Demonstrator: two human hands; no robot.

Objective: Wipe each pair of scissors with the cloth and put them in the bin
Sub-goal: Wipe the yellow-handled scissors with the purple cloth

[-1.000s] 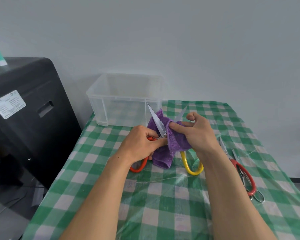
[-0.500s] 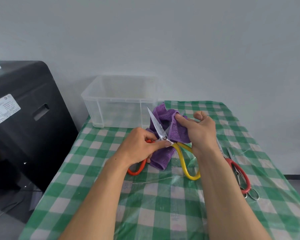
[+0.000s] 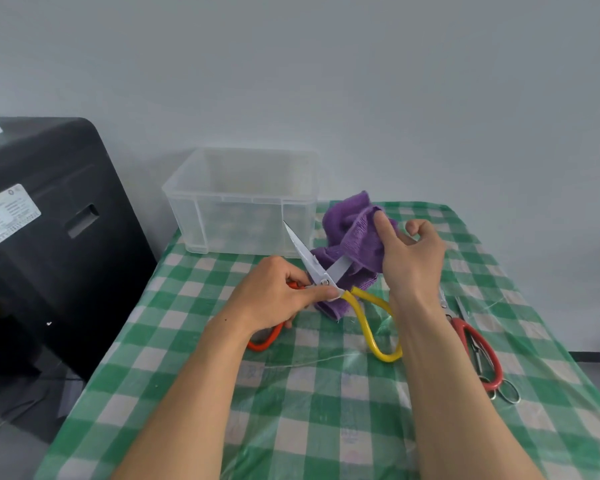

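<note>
Left hand (image 3: pixel 274 296) tight on scissors (image 3: pixel 304 252); right hand (image 3: pixel 411 258) with pinched cloth (image 3: pixel 354 230) now farther away from it.

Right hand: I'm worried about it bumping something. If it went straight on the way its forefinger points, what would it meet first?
The purple cloth, which the right hand grips. Past that, probably the right end of the clear bin, though depth is unclear.

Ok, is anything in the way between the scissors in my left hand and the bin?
Nothing visible. The scissors point up toward the bin, which stands just behind them with no lid on. The cloth, gripped in the right hand, covers one blade on the right side, off that path.
</note>
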